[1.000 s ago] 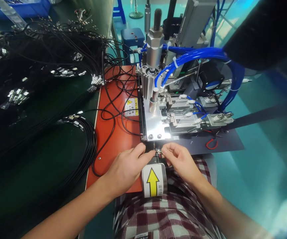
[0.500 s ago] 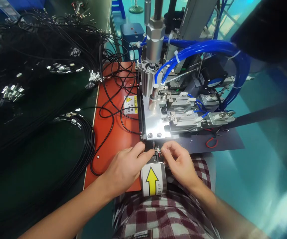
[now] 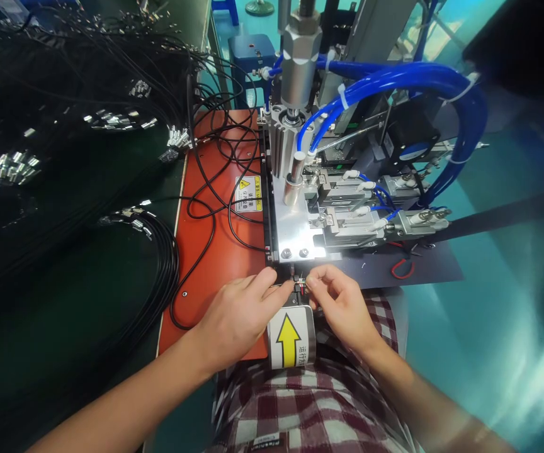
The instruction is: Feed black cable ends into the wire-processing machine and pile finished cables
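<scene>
My left hand (image 3: 241, 314) is closed low over the orange plate, its thumb tip at a small dark fixture (image 3: 294, 301). A black cable (image 3: 172, 308) runs in under this hand, and its fingers close on it, though the grip is mostly hidden. Just right of that thumb show thin wire ends (image 3: 301, 283), red and whitish. My right hand (image 3: 340, 305) pinches at these wires between thumb and forefinger, its other fingers curled. Directly behind the fingertips stands the machine's shiny metal block (image 3: 295, 233).
Looped cables lie across the orange plate (image 3: 206, 264). Bundles of black cable with silver ends (image 3: 17, 168) cover the dark table at left. Air cylinders (image 3: 352, 220) and blue hoses (image 3: 404, 78) crowd the right. A yellow-arrow sign (image 3: 291, 340) sits below my hands.
The view has shifted slightly, so the machine appears a little larger. Both hands stay in nearly the same place, with the same pinch at the wires.
</scene>
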